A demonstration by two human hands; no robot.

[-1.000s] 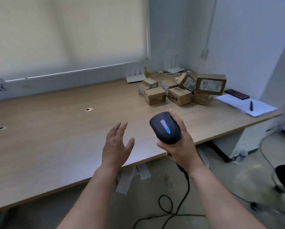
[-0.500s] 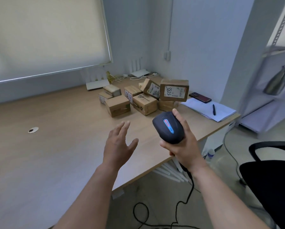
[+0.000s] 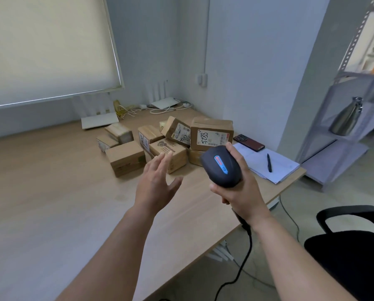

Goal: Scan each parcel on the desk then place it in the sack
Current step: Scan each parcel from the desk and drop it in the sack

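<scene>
left hand: the left hand (image 3: pixel 157 187) is up over the desk with fingers straight and spread, thumb out to the side, holding nothing. fingertips point at the pile of boxes and overlap the front of one in the view, but i can't tell if they actually touch it.
right hand: the right hand (image 3: pixel 236 187) is wrapped around the handle of the scanner (image 3: pixel 221 166), thumb up along its right side.
scanner: black handheld thing with a lit red and blue strip on top, its black cable (image 3: pixel 242 261) hangs down off the desk edge to the floor.
parcels: the parcels (image 3: pixel 166 142) are small brown cardboard boxes bunched together near the far right corner of the desk, some stacked or leaning on each other. nearest to the left hand are the plain box (image 3: pixel 125 158) and the printed box (image 3: pixel 168 154), just beside each other. the labelled box (image 3: pixel 212 133) with handwritten digits sits on top of another one, behind the scanner.
desk: light wood desk (image 3: pixel 51 203), two white routers at the back by the wall.
right end of desk: a paper stack (image 3: pixel 275 168) with a pen (image 3: pixel 269 162) on it, and a phone (image 3: pixel 249 143) just behind.
around: black chair (image 3: pixel 351 246) at lower right, metal shelf (image 3: pixel 355 118) with a steel jug on it.
sack: not in view.
</scene>
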